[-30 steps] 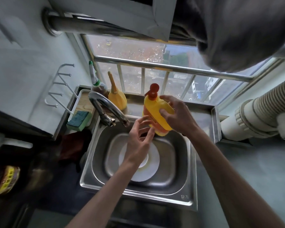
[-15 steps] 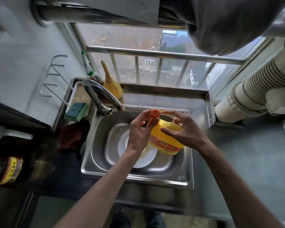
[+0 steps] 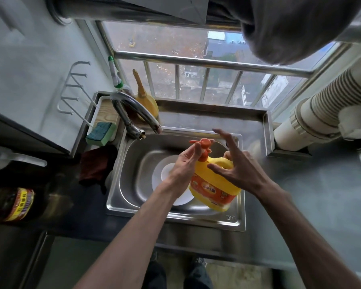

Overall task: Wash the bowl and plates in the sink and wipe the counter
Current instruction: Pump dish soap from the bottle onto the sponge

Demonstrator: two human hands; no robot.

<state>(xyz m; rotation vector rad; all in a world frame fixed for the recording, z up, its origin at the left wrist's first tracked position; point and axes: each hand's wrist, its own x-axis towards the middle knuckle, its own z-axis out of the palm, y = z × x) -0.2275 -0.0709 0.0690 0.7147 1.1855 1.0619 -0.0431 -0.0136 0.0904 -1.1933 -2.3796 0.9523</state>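
White plates (image 3: pixel 165 180) lie stacked at the bottom of the steel sink (image 3: pixel 175 215), partly hidden by my arms. Above them I hold a yellow detergent bottle (image 3: pixel 215 184) with an orange pump, tilted to the right. My left hand (image 3: pixel 186 163) pinches the pump's neck with curled fingers. My right hand (image 3: pixel 238 167) lies against the bottle's handle side, thumb across the yellow body and index finger stretched up. Its other fingers are hidden behind the handle.
A curved faucet (image 3: pixel 133 111) reaches over the sink's back left corner. A green sponge (image 3: pixel 100 133) sits in a tray to the left, with a dark red cloth (image 3: pixel 94 163) below it. The grey counter (image 3: pixel 311 195) extends right under a ribbed duct (image 3: pixel 321 113). A dark sauce bottle (image 3: pixel 15 205) stands far left.
The detergent bottle has come down from the back ledge to above the sink. My left hand has moved up to take the pump, and my right fingers have loosened and spread.
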